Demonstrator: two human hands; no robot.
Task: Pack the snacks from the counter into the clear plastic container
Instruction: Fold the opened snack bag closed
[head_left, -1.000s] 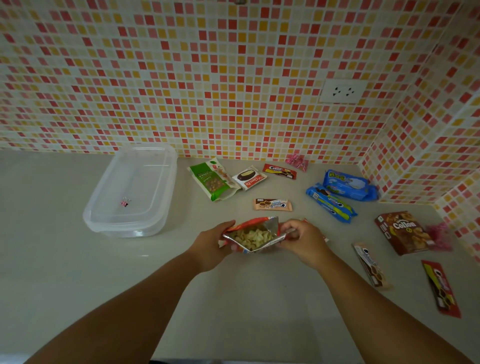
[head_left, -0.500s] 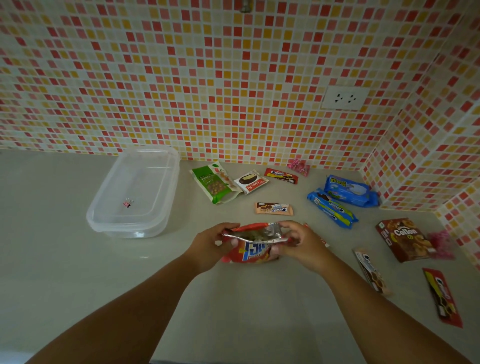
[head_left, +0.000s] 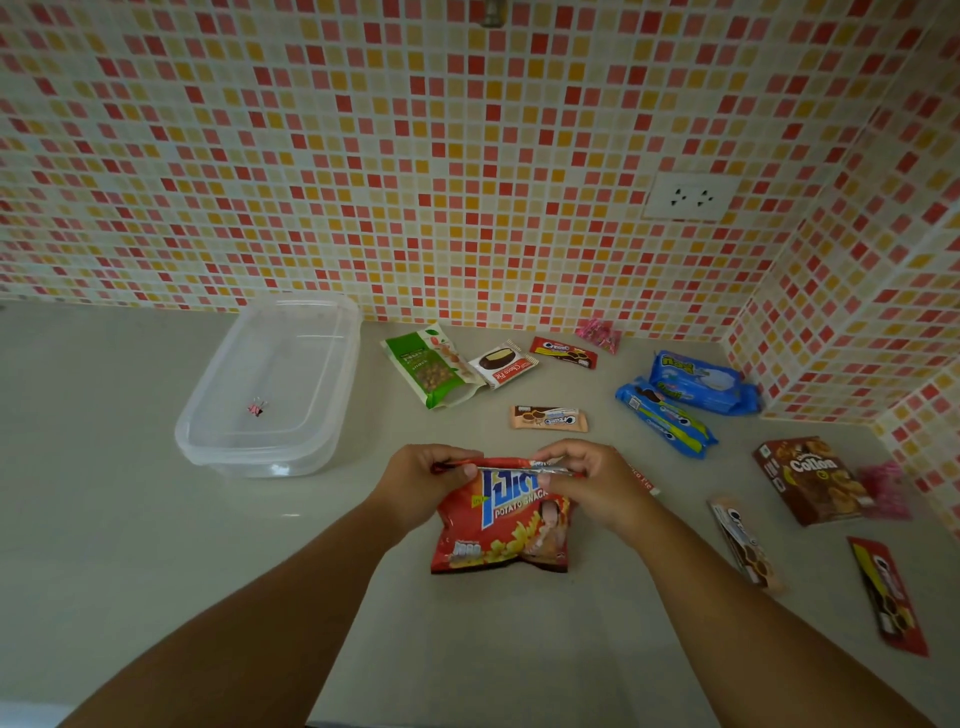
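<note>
A red potato snack bag (head_left: 501, 530) hangs upright over the counter in front of me, its top edge folded flat with silver lining showing. My left hand (head_left: 423, 480) pinches the top left corner and my right hand (head_left: 592, 480) pinches the top right. The clear plastic container (head_left: 208, 415) stands to the left on the counter, with only a small pink binder clip (head_left: 255, 408) inside it.
Loose snacks lie behind and right: a green nut pouch (head_left: 431, 366), a choco pie (head_left: 503, 364), a small cream-coloured bar (head_left: 549, 418), blue cookie packs (head_left: 667, 415), a brown Collon box (head_left: 813, 480), red and tan wrappers (head_left: 888, 595). Tiled walls close the back and right.
The bag's mouth was wide open with chips showing; both hands have pressed it flat and folded the top over. The bag now hangs with its printed front toward me.
</note>
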